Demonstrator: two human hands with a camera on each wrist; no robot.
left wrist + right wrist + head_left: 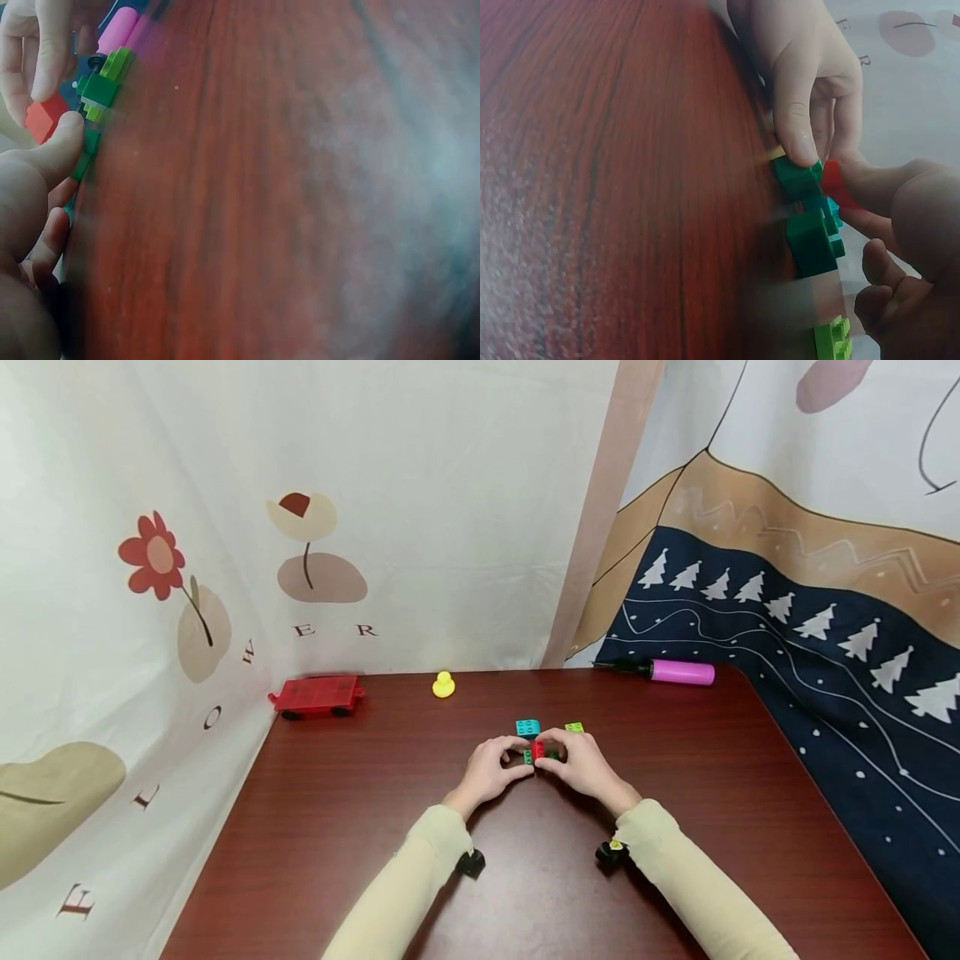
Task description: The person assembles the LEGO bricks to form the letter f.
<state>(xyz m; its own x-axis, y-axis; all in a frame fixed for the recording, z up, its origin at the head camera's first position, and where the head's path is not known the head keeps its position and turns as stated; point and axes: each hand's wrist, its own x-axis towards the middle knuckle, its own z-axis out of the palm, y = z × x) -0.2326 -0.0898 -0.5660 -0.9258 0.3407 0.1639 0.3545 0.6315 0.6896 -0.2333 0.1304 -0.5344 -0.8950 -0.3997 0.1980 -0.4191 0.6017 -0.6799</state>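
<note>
Both hands meet near the middle of the table. Between thumb and fingers my left hand pinches a green toy brick. My right hand pinches a red toy brick, which is tilted and right beside the green one. A second dark green brick lies on the table by the right hand, mostly covered by it in the head view. Just beyond the hands sit a teal brick and a lime green brick, the lime one partly behind the right hand.
Along the back edge stand a red toy wagon at left, a small yellow toy and a pink cylinder with a thin black tip at right. Printed cloths hang behind the brown table.
</note>
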